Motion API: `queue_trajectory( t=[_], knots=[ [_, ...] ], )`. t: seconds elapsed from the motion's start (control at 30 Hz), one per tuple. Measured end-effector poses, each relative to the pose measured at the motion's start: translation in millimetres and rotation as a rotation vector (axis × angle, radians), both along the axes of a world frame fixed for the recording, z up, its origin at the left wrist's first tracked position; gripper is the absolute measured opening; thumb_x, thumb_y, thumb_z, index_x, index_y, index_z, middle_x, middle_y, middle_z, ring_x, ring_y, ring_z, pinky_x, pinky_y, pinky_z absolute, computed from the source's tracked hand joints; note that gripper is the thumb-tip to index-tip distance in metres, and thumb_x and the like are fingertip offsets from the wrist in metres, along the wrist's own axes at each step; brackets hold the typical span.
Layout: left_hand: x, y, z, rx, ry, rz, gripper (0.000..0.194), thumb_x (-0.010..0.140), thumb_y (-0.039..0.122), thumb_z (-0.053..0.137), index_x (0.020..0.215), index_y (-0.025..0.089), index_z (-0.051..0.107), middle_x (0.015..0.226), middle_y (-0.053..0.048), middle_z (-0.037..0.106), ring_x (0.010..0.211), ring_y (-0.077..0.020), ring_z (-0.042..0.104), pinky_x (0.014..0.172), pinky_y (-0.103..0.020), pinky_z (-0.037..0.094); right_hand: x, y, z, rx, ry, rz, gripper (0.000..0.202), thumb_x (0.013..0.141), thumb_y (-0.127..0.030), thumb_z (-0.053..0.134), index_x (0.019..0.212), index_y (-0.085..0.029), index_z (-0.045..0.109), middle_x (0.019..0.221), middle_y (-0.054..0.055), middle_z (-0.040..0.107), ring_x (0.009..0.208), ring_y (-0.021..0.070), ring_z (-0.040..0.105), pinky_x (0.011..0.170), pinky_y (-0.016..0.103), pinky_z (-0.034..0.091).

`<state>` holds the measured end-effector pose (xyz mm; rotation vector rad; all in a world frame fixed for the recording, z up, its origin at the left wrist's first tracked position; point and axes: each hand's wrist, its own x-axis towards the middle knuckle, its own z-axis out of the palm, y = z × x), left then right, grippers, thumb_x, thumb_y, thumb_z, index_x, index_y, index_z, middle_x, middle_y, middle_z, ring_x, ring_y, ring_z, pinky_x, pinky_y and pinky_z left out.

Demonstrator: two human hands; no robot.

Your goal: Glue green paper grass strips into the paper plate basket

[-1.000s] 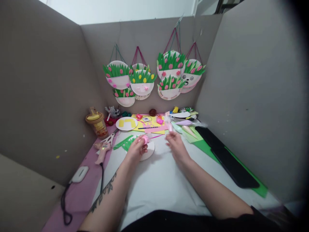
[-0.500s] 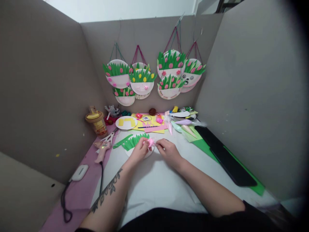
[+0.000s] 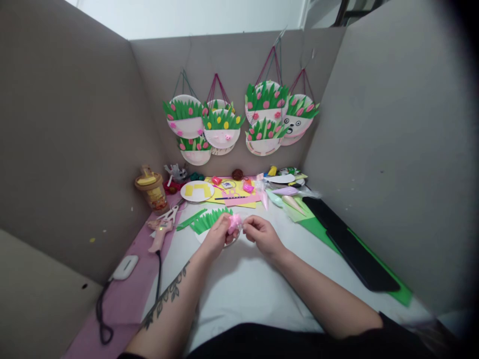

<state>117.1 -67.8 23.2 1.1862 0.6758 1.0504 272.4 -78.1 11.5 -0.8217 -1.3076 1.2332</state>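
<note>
holding a small pink packet [image 3: 234, 223] above the white-covered tabletop [image 3: 239, 289], two bare hands work close together. the left hand [image 3: 216, 237] is closed around the packet; the right hand [image 3: 262, 235] pinches its clear plastic end between bunched fingertips. behind the left hand, partly hidden by it, lies a white paper plate [image 3: 201, 236] edged with green paper grass [image 3: 210, 219]. just left are green paper strips [image 3: 191, 220], then a pink glue gun [image 3: 161, 233] and a lidded cup [image 3: 150, 192]. farther back, another plate [image 3: 197, 197] bears yellow pieces, beside yellow and pink paper [image 3: 243, 199]. to the right, pastel cone-shaped bags [image 3: 286, 191] lie near green sheets [image 3: 314, 227]. decorated plates [image 3: 222, 138] hang on the grey back wall [image 3: 239, 55].
</note>
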Motion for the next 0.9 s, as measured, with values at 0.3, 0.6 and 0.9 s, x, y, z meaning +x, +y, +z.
queue_trajectory(
  t=[0.3, 0.6, 0.9],
  knots=[
    [-3, 0, 1.0, 0.088, 0.217, 0.149, 0.034, 0.088, 0.052, 0.039, 0.081, 0.019, 0.043, 0.060, 0.003, 0.052, 0.045, -0.0068, 0.032, 0.044, -0.020, 0.023, 6, -2, 9.4, 0.189, -0.297, -0.177, 0.015, 0.080, -0.033, 0.059, 0.077, -0.019, 0.061, 0.073, 0.002, 0.059, 0.065, 0.0139, 0.052, 0.061, 0.026, 0.041],
    [-8, 2, 4.2, 0.453, 0.426, 0.348, 0.021, 0.087, 0.036, 0.046, 0.089, 0.019, 0.057, 0.088, -0.004, 0.058, 0.082, -0.0163, 0.053, 0.076, -0.026, 0.040, 15, 4, 15.6, -0.022, -0.333, -0.064, 0.021, 0.075, -0.035, 0.061, 0.064, -0.017, 0.063, 0.062, 0.000, 0.060, 0.064, 0.0148, 0.054, 0.062, 0.025, 0.040],
    [-10, 3, 4.1, 0.464, 0.424, 0.311, 0.017, 0.084, 0.029, 0.048, 0.089, 0.019, 0.062, 0.089, -0.004, 0.062, 0.083, -0.0169, 0.056, 0.078, -0.028, 0.041, 12, -1, 14.3, -0.085, -0.257, -0.079, 0.020, 0.069, -0.035, 0.066, 0.068, -0.016, 0.062, 0.063, -0.002, 0.057, 0.058, 0.0118, 0.048, 0.057, 0.024, 0.036]
  ],
)
